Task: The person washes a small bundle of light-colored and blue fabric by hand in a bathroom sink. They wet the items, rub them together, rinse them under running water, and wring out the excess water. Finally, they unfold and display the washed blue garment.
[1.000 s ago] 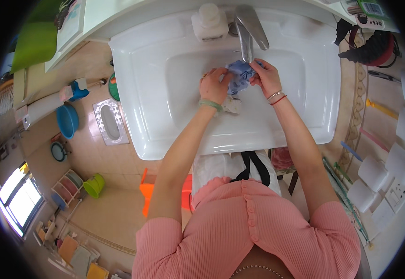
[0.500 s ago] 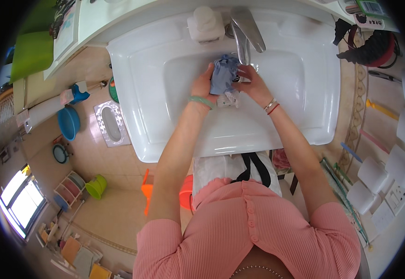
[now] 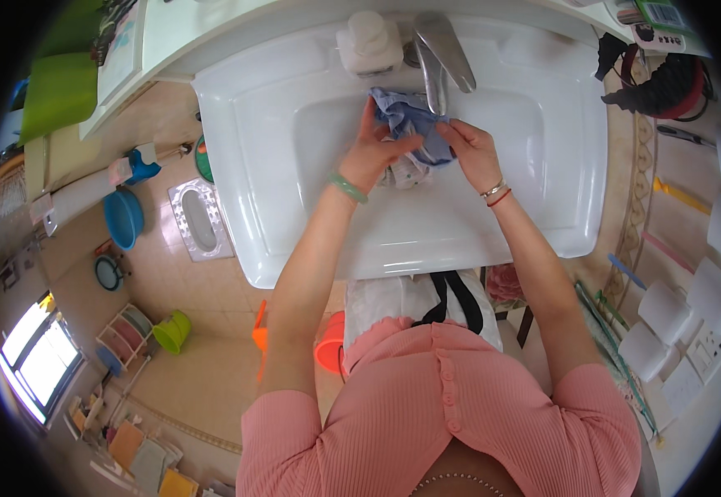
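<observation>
Over the bowl of a white glossy wash basin (image 3: 236,207), two bare hands work at a crumpled blue fabric cloth (image 3: 432,142), positioned just below and partly behind the spout of a silver metal single-lever faucet (image 3: 447,62).

Left hand (image 3: 369,159): at the cloth's left side; thumb and index finger spread wide apart, thumb reaching across the front of the fabric, index finger raised along its left edge. Whether the partly hidden fingers grip it cannot be told. A pale green bangle (image 3: 348,188) circles this wrist.

Right hand (image 3: 476,156): fingers drawn closed, thumb and fingertips pinching the cloth's right edge. Wrist carries a silver bracelet (image 3: 493,190) and a thin red cord bracelet (image 3: 500,198).

A bunched white fabric piece (image 3: 408,171) with faint patterning shows below the blue cloth, partly covered by it. Behind the bowl, left of the faucet, stands a white plastic pump bottle (image 3: 370,47).
</observation>
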`<state>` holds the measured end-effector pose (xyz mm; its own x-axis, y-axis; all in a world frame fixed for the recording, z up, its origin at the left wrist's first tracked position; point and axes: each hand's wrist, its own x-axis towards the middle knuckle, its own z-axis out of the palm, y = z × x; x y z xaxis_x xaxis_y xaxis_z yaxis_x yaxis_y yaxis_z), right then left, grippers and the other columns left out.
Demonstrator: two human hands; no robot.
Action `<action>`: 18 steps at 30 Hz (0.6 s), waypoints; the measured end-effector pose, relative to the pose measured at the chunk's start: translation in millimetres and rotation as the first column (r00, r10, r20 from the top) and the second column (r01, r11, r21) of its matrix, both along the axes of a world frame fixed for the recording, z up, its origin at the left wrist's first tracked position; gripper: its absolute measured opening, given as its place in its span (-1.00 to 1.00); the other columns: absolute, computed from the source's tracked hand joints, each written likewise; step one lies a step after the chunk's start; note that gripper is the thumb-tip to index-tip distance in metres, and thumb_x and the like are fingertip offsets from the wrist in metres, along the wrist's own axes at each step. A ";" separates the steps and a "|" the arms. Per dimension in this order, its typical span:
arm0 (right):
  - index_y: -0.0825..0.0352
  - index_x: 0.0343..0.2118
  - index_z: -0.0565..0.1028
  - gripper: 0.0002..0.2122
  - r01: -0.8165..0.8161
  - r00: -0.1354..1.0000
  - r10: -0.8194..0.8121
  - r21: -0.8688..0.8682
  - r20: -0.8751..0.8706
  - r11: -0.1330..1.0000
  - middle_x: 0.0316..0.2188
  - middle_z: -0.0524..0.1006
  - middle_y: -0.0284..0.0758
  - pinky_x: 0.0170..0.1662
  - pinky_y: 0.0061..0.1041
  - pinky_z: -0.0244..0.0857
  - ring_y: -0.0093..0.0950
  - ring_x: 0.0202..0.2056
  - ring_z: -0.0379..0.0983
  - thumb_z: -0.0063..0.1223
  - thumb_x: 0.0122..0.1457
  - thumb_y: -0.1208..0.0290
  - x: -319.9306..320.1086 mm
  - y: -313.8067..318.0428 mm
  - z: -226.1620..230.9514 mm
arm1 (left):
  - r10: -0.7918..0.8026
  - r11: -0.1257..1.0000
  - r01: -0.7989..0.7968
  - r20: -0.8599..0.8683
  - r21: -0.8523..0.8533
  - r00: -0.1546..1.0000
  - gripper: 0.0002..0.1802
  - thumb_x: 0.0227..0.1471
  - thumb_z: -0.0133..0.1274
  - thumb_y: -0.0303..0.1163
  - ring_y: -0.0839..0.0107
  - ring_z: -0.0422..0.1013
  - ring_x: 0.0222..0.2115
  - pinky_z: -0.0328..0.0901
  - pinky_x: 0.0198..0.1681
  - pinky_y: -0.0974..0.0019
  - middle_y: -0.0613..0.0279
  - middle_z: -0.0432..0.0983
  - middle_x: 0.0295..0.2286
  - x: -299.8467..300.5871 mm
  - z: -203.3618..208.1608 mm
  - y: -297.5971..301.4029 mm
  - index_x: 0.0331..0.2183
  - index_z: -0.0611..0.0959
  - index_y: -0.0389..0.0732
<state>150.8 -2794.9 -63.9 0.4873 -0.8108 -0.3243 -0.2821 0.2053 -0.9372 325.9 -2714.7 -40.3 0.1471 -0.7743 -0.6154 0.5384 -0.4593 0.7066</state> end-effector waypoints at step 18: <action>0.34 -0.07 0.44 -0.61 0.104 0.993 -0.085 0.269 -0.079 0.958 -0.17 0.47 -0.30 -0.20 -0.53 0.36 -0.47 -0.26 0.45 0.17 0.04 0.30 -34.9 -33.8 -20.2 | 0.172 0.983 -0.147 -0.295 0.105 0.940 -0.45 0.06 0.02 -0.19 0.38 0.33 -0.06 0.21 0.03 0.26 0.19 0.42 -0.08 12.2 -50.0 22.4 0.04 0.39 -0.27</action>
